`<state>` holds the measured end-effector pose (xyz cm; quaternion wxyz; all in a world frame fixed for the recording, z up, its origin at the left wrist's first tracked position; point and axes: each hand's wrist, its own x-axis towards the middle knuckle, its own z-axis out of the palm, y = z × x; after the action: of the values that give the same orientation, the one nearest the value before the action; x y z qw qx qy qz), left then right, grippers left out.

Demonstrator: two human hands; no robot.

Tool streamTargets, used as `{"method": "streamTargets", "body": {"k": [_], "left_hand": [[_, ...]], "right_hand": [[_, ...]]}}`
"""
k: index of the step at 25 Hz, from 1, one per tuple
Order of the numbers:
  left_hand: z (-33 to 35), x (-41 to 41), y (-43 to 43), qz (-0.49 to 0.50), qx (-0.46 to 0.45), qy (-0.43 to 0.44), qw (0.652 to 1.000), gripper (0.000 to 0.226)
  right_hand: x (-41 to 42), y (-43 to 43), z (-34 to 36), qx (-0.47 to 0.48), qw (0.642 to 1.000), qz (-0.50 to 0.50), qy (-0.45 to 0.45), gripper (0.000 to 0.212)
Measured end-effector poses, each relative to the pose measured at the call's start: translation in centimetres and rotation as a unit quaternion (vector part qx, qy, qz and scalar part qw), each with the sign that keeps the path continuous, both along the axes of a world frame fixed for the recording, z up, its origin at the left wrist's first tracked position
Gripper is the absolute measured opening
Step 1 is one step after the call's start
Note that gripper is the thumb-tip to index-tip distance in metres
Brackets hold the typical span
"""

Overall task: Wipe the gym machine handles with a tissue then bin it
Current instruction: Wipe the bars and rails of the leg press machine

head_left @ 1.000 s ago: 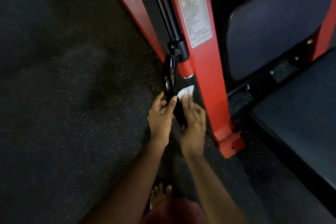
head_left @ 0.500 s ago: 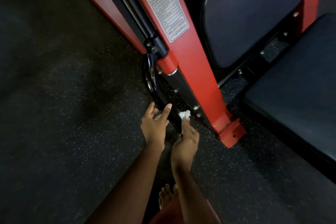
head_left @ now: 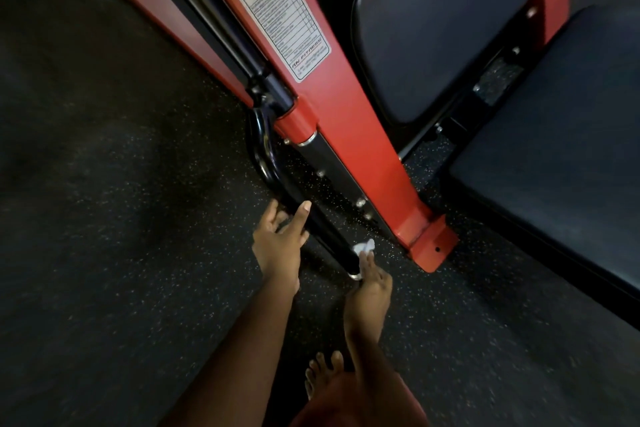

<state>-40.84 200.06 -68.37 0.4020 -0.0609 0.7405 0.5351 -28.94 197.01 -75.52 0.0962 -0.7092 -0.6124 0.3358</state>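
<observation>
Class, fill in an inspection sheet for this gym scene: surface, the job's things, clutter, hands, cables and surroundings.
Surface: dark speckled rubber floor.
Job's things: black handle beside the red frame; crumpled white tissue at the handle's lower end; no bin in view.
Clutter: nothing seen.
Hands: left hand holds the handle, thumb across it; right hand pinches the tissue against the handle.
Cables: nothing seen.
Surroundings: printed label on the frame; dark padded backrest and seat to the right; bare foot on the floor below the hands.
</observation>
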Motion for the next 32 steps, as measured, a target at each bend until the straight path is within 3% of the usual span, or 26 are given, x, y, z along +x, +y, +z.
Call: {"method": "streamTargets", "body": {"k": [5,13,20,27,32], "left_hand": [[0.2,0.1,0.1,-0.004,-0.003,0.002,1.000,0.067],[0.6,0.1,-0.1,-0.017,0.000,-0.017,1.000,0.066],[5.7,0.9,-2.3,-0.119,-0.087,0.038,0.988,0.033],[16.5,4.6,-6.0,-0.378,-0.103,0.184,0.902,0.035],[26.4,9.4,-12.1,-0.470,-0.067,0.254,0.842,0.040]], "right_hand": [[-1.9,0.9,1.1,0.069,0.992,0.106,0.027,0.071],[1.0,1.3,-0.6,-0.032,0.998,0.053,-0.009,0.068],[0.6,3.4,8.4,-0.025,0.995,0.076,0.067,0.045],[4.6,2.7,21.0,-0.037,0.989,0.093,0.109,0.038],[12.5,-2.5,32.9,-0.036,0.993,0.084,0.074,0.036]]}}
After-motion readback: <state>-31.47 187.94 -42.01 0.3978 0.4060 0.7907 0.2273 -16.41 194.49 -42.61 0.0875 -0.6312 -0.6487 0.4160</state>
